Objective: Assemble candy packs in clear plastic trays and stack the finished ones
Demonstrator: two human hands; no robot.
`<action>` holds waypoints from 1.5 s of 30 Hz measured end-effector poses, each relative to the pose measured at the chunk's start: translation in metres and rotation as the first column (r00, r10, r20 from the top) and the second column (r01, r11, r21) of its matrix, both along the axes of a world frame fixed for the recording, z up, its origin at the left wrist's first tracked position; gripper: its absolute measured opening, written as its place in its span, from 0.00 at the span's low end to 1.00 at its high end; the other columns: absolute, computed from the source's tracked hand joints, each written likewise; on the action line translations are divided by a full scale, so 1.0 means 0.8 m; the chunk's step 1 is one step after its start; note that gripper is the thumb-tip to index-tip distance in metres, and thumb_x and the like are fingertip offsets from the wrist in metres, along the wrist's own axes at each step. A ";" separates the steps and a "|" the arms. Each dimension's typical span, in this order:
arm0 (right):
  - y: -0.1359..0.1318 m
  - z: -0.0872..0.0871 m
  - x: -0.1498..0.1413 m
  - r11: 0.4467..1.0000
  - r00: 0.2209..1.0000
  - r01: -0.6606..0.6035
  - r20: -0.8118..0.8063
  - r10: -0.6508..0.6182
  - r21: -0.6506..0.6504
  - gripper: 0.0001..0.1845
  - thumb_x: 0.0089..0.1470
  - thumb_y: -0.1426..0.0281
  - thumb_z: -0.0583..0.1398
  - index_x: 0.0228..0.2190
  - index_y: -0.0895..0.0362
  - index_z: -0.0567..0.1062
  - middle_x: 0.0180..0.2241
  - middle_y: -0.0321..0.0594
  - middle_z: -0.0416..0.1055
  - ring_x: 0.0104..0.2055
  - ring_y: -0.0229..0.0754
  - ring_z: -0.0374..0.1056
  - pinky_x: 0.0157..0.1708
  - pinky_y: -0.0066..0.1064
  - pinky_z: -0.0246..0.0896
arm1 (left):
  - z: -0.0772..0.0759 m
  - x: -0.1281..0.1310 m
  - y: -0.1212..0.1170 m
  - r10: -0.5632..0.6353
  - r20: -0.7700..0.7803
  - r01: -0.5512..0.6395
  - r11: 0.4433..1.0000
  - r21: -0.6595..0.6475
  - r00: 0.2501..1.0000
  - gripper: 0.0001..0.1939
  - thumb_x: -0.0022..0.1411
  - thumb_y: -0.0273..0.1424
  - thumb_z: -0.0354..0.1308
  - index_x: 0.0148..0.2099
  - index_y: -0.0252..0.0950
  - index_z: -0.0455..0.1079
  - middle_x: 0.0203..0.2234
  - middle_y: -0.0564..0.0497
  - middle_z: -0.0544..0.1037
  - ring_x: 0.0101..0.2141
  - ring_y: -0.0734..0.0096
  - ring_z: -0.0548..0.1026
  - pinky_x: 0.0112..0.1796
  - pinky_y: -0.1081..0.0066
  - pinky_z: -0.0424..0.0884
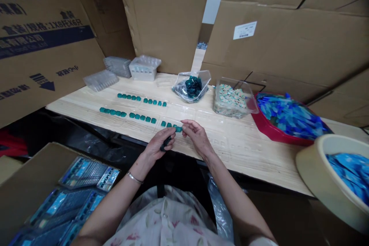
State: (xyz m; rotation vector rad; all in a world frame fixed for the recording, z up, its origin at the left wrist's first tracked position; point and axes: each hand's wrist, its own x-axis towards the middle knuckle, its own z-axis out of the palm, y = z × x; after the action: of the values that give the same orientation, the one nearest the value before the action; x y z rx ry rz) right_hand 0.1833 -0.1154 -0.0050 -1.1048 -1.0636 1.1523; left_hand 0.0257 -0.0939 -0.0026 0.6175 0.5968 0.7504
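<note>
My left hand (160,143) is curled around some dark green pieces (165,144), partly hidden by the fingers. With thumb and forefinger my right hand (196,135) pinches a small green block (178,128), close to the left fingertips. Just behind my hands, a few like green blocks (163,123) sit in a clear plastic tray. Rows of green blocks (142,117) fill trays to the left, and a farther row (129,97) lies behind them. A clear bag (187,98) of dark green pieces (193,85) stands open past the trays.
Behind the bag's right side is a clear tub (220,111) of pale pieces. A red basin (269,132) and a cream bucket (309,157) hold blue packets. Clear trays (144,67) stack at back left. Cardboard boxes (164,19) wall the table; an open carton (34,165) sits lower left.
</note>
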 end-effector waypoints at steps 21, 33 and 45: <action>0.022 -0.012 0.039 0.921 0.704 -0.195 0.702 -0.108 0.336 0.07 0.55 0.70 0.58 0.36 0.56 0.76 0.33 0.41 0.71 0.35 0.39 0.68 0.36 0.31 0.64 | -0.020 -0.007 -0.004 0.043 -0.261 -0.033 0.999 0.041 0.964 0.18 0.51 0.37 0.63 0.42 0.31 0.70 0.21 0.57 0.62 0.15 0.87 0.58 0.13 0.84 0.47; 0.043 -0.022 0.035 0.876 0.395 -0.419 0.916 -0.063 0.241 0.13 0.59 0.72 0.52 0.30 0.58 0.76 0.29 0.42 0.68 0.34 0.40 0.63 0.35 0.32 0.58 | -0.020 -0.012 -0.002 0.035 -0.126 -0.043 0.997 -0.069 0.991 0.16 0.52 0.35 0.63 0.41 0.31 0.70 0.22 0.57 0.63 0.16 0.87 0.59 0.12 0.85 0.47; -0.006 0.020 -0.006 0.897 0.666 -0.313 0.746 -0.027 0.312 0.11 0.54 0.67 0.59 0.40 0.53 0.75 0.37 0.41 0.71 0.38 0.39 0.67 0.40 0.33 0.63 | -0.016 0.007 0.006 0.158 0.012 -0.155 0.976 -0.151 0.987 0.15 0.55 0.39 0.60 0.35 0.30 0.70 0.19 0.54 0.66 0.15 0.85 0.61 0.11 0.85 0.49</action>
State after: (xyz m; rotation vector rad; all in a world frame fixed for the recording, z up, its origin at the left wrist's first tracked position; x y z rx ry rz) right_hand 0.1789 -0.1202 0.0110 -1.1627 -1.9726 0.5027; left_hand 0.0311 -0.0888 -0.0158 0.4252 0.6785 0.8508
